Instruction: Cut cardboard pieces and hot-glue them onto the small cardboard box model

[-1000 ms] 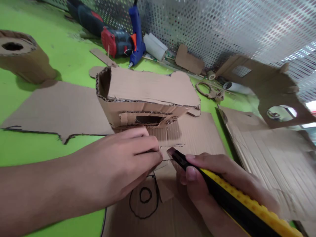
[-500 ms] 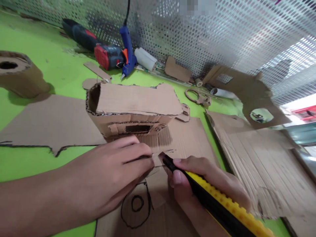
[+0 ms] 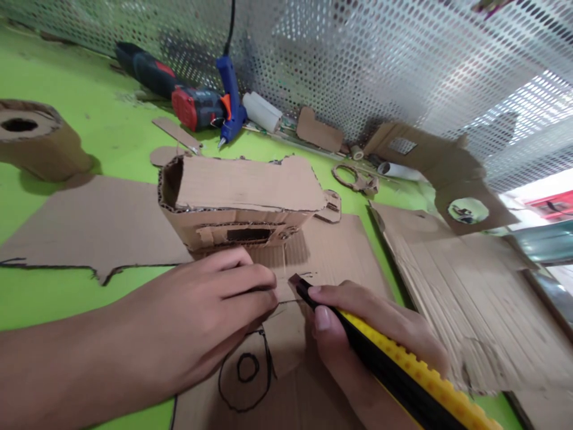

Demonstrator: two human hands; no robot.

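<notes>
My right hand (image 3: 380, 334) is closed round a yellow and black utility knife (image 3: 394, 358). The knife's blade tip rests on or just over the cardboard (image 3: 344, 251), close to a short drawn line; contact is hard to judge. My left hand (image 3: 215, 310) presses down on the cardboard left of the blade, its fingers bent together and their tips partly hidden. Just beyond the left fingers stands a hollow cardboard box shape (image 3: 246, 185) with a slot in its side. Nearer to me, a cardboard sheet (image 3: 286, 394) bears a marker-drawn rounded shape with a small ring inside.
Behind the box lie a blue glue gun (image 3: 230, 101) and a red and black power tool (image 3: 192, 107). A cardboard tube form (image 3: 49, 143) stands at left on the green table (image 3: 120, 131). Cardboard sheets (image 3: 447, 286) and a cut-out piece (image 3: 447, 167) are at right, before a perforated metal panel (image 3: 358, 77).
The view has shifted slightly, with the background a little lower. Both hands keep nearly the same place, and the knife blade stays by the left fingertips.
</notes>
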